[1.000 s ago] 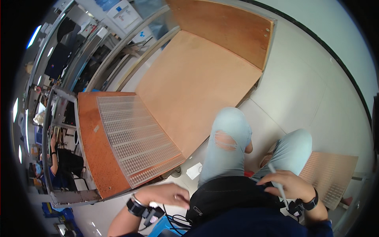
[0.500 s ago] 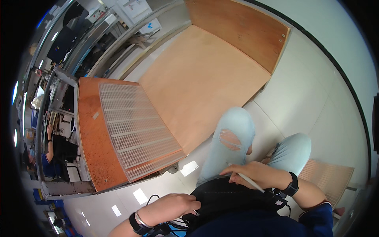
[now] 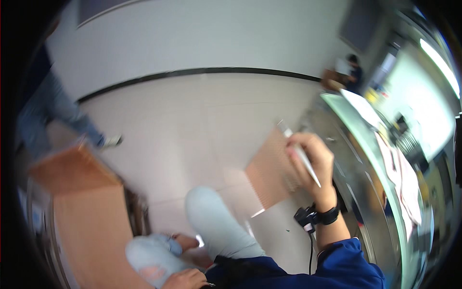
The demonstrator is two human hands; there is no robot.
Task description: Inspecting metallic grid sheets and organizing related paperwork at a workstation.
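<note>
My right hand (image 3: 313, 161) is raised to the right, its fingers closed around a slim white pen-like tool (image 3: 303, 156) with a flat, paler end pointing up and left. Beyond and below it lies a tan perforated panel (image 3: 269, 166), tilted and blurred, with the hand hiding part of it. My left hand (image 3: 185, 279) rests low by my knee, cut off by the lower edge. Its fingers look curled, with a small glint beside them. What they hold, if anything, is hidden.
On the left is the wooden bench (image 3: 91, 231) with its upright end board. Another person's legs (image 3: 62, 106) stand behind it. A glass-edged table (image 3: 358, 135) with a pale cloth (image 3: 402, 178) runs along the right. A person (image 3: 355, 74) sits far off.
My view has swung to the right, so the bench now sits at the left. My right hand has lifted away from my lap with the white tool. The picture is blurred.
</note>
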